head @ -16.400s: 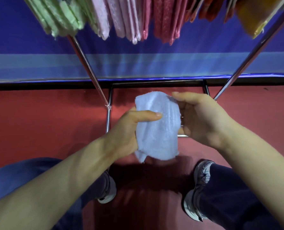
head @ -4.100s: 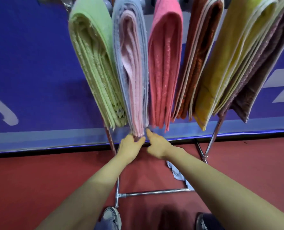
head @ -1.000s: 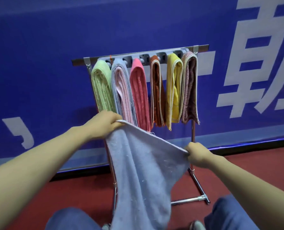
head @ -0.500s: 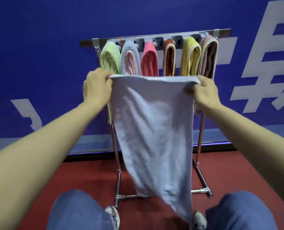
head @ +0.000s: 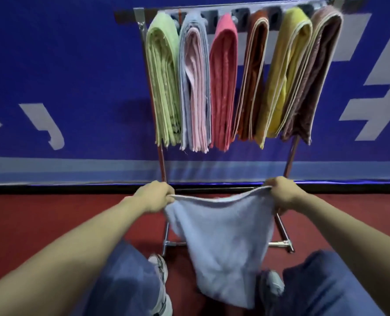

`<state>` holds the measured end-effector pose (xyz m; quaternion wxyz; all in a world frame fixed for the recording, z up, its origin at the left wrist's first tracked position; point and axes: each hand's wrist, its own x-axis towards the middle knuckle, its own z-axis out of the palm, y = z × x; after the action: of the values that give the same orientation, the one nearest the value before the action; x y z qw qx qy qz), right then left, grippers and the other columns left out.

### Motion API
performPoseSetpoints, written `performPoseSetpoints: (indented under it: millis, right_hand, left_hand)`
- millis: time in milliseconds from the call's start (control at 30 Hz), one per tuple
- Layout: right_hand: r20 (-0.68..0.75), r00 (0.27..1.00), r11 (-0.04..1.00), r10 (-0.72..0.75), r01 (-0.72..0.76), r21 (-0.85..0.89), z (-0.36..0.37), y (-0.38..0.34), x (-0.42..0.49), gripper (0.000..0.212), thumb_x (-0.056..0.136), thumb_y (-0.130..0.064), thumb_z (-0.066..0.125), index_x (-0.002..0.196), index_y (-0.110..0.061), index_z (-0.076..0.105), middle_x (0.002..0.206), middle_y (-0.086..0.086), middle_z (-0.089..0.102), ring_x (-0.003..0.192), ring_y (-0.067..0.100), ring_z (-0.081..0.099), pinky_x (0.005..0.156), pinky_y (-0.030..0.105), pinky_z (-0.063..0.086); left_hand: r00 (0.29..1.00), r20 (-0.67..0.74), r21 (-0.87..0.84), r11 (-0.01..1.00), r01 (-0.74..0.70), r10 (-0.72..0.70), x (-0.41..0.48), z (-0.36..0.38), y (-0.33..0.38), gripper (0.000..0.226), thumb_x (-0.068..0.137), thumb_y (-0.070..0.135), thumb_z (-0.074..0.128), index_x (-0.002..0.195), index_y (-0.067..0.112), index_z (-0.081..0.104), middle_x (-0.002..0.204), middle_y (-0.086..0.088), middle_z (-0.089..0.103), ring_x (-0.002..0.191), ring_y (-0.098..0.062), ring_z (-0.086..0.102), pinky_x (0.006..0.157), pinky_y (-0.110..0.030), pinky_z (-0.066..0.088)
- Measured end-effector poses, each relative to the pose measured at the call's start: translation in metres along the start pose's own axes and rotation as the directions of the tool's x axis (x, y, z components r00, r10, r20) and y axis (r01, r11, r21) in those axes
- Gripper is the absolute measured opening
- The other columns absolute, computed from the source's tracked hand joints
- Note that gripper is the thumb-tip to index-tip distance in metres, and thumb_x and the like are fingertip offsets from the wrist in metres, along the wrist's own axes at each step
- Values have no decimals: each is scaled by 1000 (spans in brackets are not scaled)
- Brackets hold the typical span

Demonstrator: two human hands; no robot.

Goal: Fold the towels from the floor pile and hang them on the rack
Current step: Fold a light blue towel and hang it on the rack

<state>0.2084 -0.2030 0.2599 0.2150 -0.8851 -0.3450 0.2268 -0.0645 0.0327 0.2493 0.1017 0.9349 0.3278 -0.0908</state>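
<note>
Both hands, left [head: 155,196] and right [head: 281,194], pinch the top corners of a pale blue towel [head: 223,242], held spread low before the rack [head: 235,6], above the floor [head: 41,224]. Soft, light and limp, it sags between them; corners look the best hold for folding.

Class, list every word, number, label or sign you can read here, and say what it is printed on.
None can be read whole.
Blue wall banner: white comma-shaped mark at left, not a word.
Same banner, right edge: large white character strokes, cut off, unreadable.
Hanging folded towels and metal rack: no labels visible.
</note>
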Motion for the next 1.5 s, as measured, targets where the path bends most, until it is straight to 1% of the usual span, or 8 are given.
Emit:
performPoseSetpoints:
  millis: [133,267,467,667,867,1067,1333,1500]
  right_hand:
    - [-162,987,916,22,45,398,6,-5,5,27,83,8,40,82,-4,64,59,16,61,39,27,60,38,27,47]
    - [-13,1000,830,1,6,557,45,12,21,13,88,7,55,82,2,66,62,21,61,50,31,63,53,38,58]
    - [130,990,819,-55,-30,574,109,31,55,14,94,-1,62,81,1,65,64,15,58,58,33,66,63,43,60]
    - [178,981,838,-75,-34,544,141,23,93,16,93,3,57,85,-3,69,65,12,60,57,21,59,56,31,53]
    - [45,937,925,-348,335,178,148,-12,96,15,87,-9,61,77,-20,65,66,-3,62,59,11,49,63,27,37]
    - [441,779,739,-445,41,673,146,-37,81,12,80,-6,59,79,-14,68,74,0,59,74,12,49,72,29,36]
    - [642,518,793,-565,125,597,156,-56,52,15,82,-17,57,85,-20,72,68,-16,60,71,0,54,72,19,42]
    - [447,713,760,-540,184,623,148,-50,61,9,93,-11,62,95,-11,71,84,4,71,77,12,62,78,34,51]
  left_hand:
    - [973,-220,-2,998,68,-67,9,10,3,19,96,30,56,106,31,72,109,-6,62,107,-33,59,82,-37,47]
    - [929,-268,-97,967,236,-254,18,43,5,22,95,32,55,108,33,73,110,-4,66,105,-34,63,84,-37,49]
    - [901,-145,-296,887,354,-408,45,91,-1,21,96,32,54,104,32,74,97,-5,74,100,-36,65,79,-35,49]
    - [894,5,-606,709,360,-449,88,109,-2,23,90,23,52,85,32,72,60,10,71,59,-9,71,78,-31,58]
    - [914,-60,-705,665,246,-402,130,102,11,24,83,25,59,87,40,77,87,11,77,95,-19,72,92,-36,55]
    - [874,18,-973,193,127,-486,146,82,25,17,76,25,70,88,18,80,88,-5,77,84,-20,74,73,-29,59]
    - [918,-111,-808,572,139,-381,141,88,18,28,70,11,67,84,35,73,79,7,75,79,-14,70,79,-33,58]
    - [990,-77,-805,593,10,-121,132,91,39,61,66,6,51,121,31,57,88,11,75,67,-3,63,64,-26,48]
